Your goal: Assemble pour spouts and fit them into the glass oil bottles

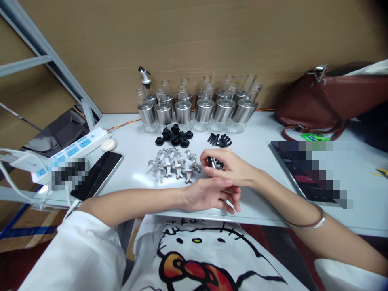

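My right hand (226, 165) rests on the white table (257, 161) with its fingers pinched on a small silver pourer spout with a black part. My left hand (212, 196) lies just below it near the table's front edge, fingers loosely curled and touching the right hand; what it holds, if anything, is hidden. A heap of silver spouts (174, 165) lies just left of my hands. Behind it sit a pile of black rubber stoppers (175, 136) and a few small black pieces (220, 140). Several glass bottles with steel collars (197, 107) stand in rows at the back.
A black phone (98, 173), a white power strip (75, 149) and a small white oval object (108, 144) lie at the left. A brown leather bag (330, 99) sits at the back right, with a dark tablet (306, 173) in front of it. Cardboard lines the wall.
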Demonstrator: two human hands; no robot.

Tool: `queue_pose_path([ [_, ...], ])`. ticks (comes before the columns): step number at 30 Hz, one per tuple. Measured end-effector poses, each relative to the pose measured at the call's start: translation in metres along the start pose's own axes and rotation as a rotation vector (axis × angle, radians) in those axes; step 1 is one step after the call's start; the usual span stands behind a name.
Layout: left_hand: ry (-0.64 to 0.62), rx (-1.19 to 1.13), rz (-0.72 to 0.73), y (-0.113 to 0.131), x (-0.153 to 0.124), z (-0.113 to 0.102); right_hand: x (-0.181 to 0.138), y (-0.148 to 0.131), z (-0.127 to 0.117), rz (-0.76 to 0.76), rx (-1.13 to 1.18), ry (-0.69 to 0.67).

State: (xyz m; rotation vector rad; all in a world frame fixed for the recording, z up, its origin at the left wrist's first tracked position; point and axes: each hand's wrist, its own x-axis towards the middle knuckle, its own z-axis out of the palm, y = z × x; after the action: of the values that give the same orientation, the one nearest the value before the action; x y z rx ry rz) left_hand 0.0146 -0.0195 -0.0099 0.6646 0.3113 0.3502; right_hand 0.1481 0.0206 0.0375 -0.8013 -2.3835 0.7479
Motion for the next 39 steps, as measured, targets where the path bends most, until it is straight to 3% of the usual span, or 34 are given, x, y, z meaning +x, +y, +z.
queue_pose_path([
  [9,0.003,0.064,0.059,0.002,-0.003,0.005,-0.004,0.001,0.004,-0.038,0.093,-0.017],
  [13,0.081,0.101,0.101,0.006,-0.006,0.015,-0.005,0.005,0.004,-0.055,0.099,-0.044],
  [17,0.166,0.196,0.066,0.007,-0.007,0.023,-0.005,0.006,0.005,-0.146,0.089,0.016],
  [26,-0.084,0.184,0.06,0.009,-0.007,0.012,-0.005,0.001,0.002,-0.196,-0.073,0.024],
  [34,-0.08,0.089,0.004,0.01,-0.008,0.006,-0.003,0.014,0.001,-0.317,-0.409,0.084],
  [39,-0.115,0.095,0.02,0.008,-0.01,0.005,-0.005,0.019,0.005,-0.36,-0.495,0.13],
])
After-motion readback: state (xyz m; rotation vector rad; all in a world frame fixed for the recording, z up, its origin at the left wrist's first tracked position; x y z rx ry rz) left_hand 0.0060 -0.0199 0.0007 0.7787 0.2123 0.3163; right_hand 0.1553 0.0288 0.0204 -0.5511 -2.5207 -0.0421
